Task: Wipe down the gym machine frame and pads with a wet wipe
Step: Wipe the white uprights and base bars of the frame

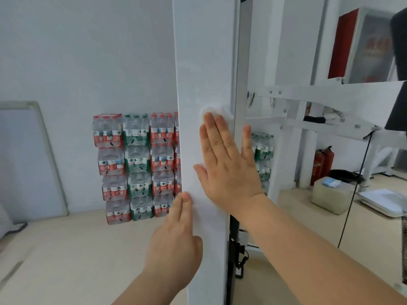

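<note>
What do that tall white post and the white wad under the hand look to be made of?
The white post looks like painted or powder-coated metal: smooth, flat-faced, softly glossy, crisp-edged; the coating hides what lies beneath. The wad under the right hand looks like a soft nonwoven wipe: crumpled, matte, fluffy at its rim.

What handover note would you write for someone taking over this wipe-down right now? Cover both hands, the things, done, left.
Right hand: flat, pressing the wet wipe onto the white upright post.
Left hand: fingers resting on the post's left edge, lower down.
Done: cannot tell how much is wiped.
Left: probably the rest of the frame and the black pads.
</note>
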Available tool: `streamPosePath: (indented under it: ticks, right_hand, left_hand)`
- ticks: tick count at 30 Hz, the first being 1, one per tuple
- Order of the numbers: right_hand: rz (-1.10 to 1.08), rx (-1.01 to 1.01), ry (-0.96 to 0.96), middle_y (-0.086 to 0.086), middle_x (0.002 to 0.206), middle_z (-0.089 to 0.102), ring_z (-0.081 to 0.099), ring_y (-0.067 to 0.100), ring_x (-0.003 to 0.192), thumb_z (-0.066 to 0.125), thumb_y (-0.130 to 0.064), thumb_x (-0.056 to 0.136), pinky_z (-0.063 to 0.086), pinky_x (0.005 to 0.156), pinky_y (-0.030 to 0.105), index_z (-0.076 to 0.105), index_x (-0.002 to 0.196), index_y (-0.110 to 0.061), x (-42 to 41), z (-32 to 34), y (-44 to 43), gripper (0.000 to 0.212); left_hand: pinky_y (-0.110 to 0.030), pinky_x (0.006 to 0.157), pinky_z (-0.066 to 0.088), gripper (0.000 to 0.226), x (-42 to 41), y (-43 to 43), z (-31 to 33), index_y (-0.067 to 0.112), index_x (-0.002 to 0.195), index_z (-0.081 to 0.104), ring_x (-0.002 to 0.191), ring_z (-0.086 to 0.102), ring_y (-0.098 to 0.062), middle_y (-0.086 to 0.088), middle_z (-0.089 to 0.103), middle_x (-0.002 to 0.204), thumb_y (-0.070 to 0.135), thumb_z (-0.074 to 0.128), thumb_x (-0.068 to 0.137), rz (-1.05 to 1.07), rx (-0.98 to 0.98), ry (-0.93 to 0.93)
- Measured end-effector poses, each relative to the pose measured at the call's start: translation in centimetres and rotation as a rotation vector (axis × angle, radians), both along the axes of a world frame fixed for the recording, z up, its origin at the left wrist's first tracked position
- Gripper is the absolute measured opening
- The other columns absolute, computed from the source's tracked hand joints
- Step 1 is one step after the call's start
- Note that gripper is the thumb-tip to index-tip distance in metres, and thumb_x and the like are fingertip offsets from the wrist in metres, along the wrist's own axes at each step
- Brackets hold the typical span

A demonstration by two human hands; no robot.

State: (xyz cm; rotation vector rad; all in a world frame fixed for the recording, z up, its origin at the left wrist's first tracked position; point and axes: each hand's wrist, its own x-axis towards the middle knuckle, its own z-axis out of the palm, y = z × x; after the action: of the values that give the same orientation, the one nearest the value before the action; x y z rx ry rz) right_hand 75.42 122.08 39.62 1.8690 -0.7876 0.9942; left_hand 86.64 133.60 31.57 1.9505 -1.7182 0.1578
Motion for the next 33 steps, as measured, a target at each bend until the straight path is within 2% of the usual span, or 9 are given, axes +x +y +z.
streamPosePath:
  ticks: [3,7,10,14,18,20,26,30,33]
  right_hand:
    - [0.019,0.019,-0.063,0.014,0.170,-0.006,-0.006,0.029,0.157,0.032,-0.050,0.106,-0.006,0.124,0.060,-0.001,0.161,-0.003,-0.2,-0.3,0.0,0.080]
    - [0.124,0.139,-0.247,0.019,0.168,-0.004,-0.005,0.035,0.156,0.037,-0.049,0.105,0.000,0.126,0.053,-0.005,0.158,0.000,-0.8,-4.7,-0.5,0.084]
    - [0.372,0.334,-0.349,0.021,0.168,-0.005,-0.006,0.032,0.157,0.037,-0.048,0.105,-0.001,0.128,0.043,-0.015,0.157,-0.002,-0.2,-7.7,-0.1,0.087]
    - [0.684,0.549,-0.521,0.017,0.169,-0.011,-0.007,0.024,0.158,0.046,-0.036,0.105,0.002,0.128,0.035,-0.011,0.158,0.001,1.0,-2.4,0.1,0.086]
    - [0.693,0.538,-0.556,0.017,0.170,-0.006,-0.003,0.026,0.158,0.047,-0.034,0.105,0.008,0.128,0.045,-0.006,0.159,0.002,1.0,-0.8,-0.2,0.084]
    - [0.705,0.577,-0.551,0.014,0.170,-0.008,-0.005,0.024,0.158,0.046,-0.036,0.103,0.007,0.128,0.045,-0.009,0.159,-0.002,0.8,-4.6,0.2,0.086]
    - [0.690,0.770,-0.480,-0.004,0.167,-0.025,-0.015,0.022,0.157,0.041,-0.037,0.102,0.002,0.126,0.042,-0.031,0.155,-0.028,-0.1,-19.4,2.8,0.090]
    - [0.734,0.740,-0.567,-0.002,0.169,-0.020,-0.010,0.020,0.158,0.041,-0.028,0.102,0.001,0.128,0.041,-0.022,0.158,-0.027,0.8,-16.4,1.6,0.084]
    - [0.748,0.651,-0.634,0.009,0.170,-0.004,-0.001,0.021,0.158,0.044,-0.016,0.101,0.006,0.128,0.043,-0.008,0.159,-0.021,1.3,-11.9,0.4,0.077]
  left_hand:
    - [-0.021,0.109,0.034,0.080,0.1,0.1,0.4,0.020,0.160,-0.005,0.149,0.020,-0.011,0.009,-0.009,0.166,0.024,0.041,0.095,0.011,-0.016,-0.020]
    - [-0.023,0.113,0.029,0.082,0.3,0.2,0.0,0.018,0.159,-0.008,0.152,0.013,-0.014,0.005,-0.008,0.167,0.021,0.042,0.094,0.009,0.007,-0.053]
    - [-0.026,0.113,0.032,0.084,0.2,-0.1,-0.3,0.016,0.159,-0.009,0.152,0.011,-0.016,0.003,-0.010,0.167,0.019,0.044,0.094,0.008,0.015,-0.038]
    - [-0.030,0.107,0.041,0.083,0.1,-0.2,0.0,0.017,0.160,-0.005,0.148,0.022,-0.018,0.006,-0.004,0.166,0.020,0.045,0.093,0.018,0.017,-0.032]
    - [-0.031,0.112,0.036,0.077,0.3,0.2,0.7,0.019,0.161,0.009,0.149,0.022,-0.015,0.008,0.005,0.166,0.022,0.047,0.094,0.032,-0.032,-0.001]
    - [-0.030,0.116,0.030,0.075,0.2,0.3,0.7,0.019,0.160,0.011,0.152,0.015,-0.015,0.008,-0.001,0.167,0.022,0.047,0.094,0.034,-0.046,-0.012]
    - [-0.031,0.116,0.028,0.091,0.1,0.2,-1.3,0.022,0.159,-0.012,0.151,0.012,-0.020,0.009,-0.019,0.165,0.015,0.050,0.092,0.053,0.041,-0.059]
    - [-0.031,0.119,0.023,0.093,0.2,0.0,-1.3,0.023,0.158,-0.016,0.151,0.006,-0.018,0.013,-0.020,0.164,0.011,0.048,0.091,0.054,0.039,-0.066]
    - [-0.033,0.117,0.027,0.091,0.3,0.1,-1.3,0.024,0.160,-0.003,0.149,0.013,-0.018,0.016,-0.011,0.165,0.008,0.051,0.089,0.057,-0.015,-0.048]
